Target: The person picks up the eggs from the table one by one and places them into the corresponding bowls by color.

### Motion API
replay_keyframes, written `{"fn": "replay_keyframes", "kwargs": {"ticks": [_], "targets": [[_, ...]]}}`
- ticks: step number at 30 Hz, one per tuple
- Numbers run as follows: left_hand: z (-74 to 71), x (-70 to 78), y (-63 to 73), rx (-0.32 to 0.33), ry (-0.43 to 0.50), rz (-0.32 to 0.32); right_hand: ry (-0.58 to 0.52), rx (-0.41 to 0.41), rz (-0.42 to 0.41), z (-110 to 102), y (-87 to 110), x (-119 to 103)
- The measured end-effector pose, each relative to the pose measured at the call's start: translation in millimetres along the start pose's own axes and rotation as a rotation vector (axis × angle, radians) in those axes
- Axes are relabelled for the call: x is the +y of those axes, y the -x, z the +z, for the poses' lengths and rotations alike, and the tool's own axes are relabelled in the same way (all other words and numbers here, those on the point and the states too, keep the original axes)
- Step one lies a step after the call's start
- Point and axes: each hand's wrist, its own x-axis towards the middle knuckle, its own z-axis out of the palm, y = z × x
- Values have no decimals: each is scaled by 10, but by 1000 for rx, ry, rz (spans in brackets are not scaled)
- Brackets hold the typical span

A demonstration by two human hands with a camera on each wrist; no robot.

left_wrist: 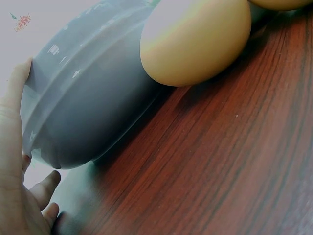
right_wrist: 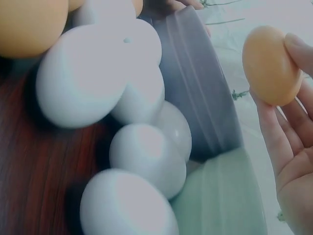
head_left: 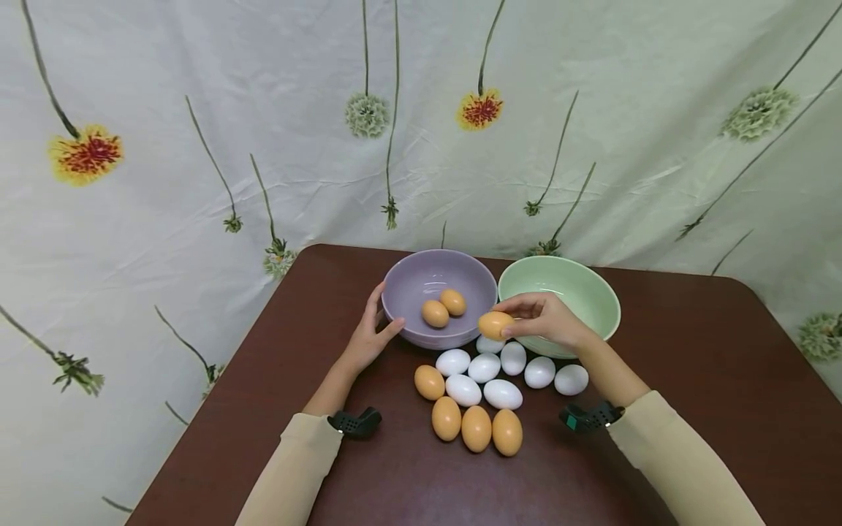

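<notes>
Brown egg aloft by the purple bowl's right rim, right hand clamped on it, thumb against fingers; a loosened pinch could crack it on white eggs below! Left hand, thumb and fingers apart, touches the bowl; a shove might jolt it.

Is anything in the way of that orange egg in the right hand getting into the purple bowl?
Nothing visible, except maybe the rim of the purple bowl. The right hand holds the orange egg by its near right side, and the two orange eggs inside leave bare space.
</notes>
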Motion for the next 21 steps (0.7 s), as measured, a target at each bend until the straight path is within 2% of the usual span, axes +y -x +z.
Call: {"fn": "replay_keyframes", "kwargs": {"ticks": [7, 15, 21], "targets": [[5, -3, 3, -1, 10, -3, 9, 76, 54, 117, -154, -19], [3, 21, 12, -1, 8, 0, 8, 106, 45, 251, -346, -27], [1, 35, 27, -4, 7, 5, 27, 134, 76, 350, -490, 5]]}}
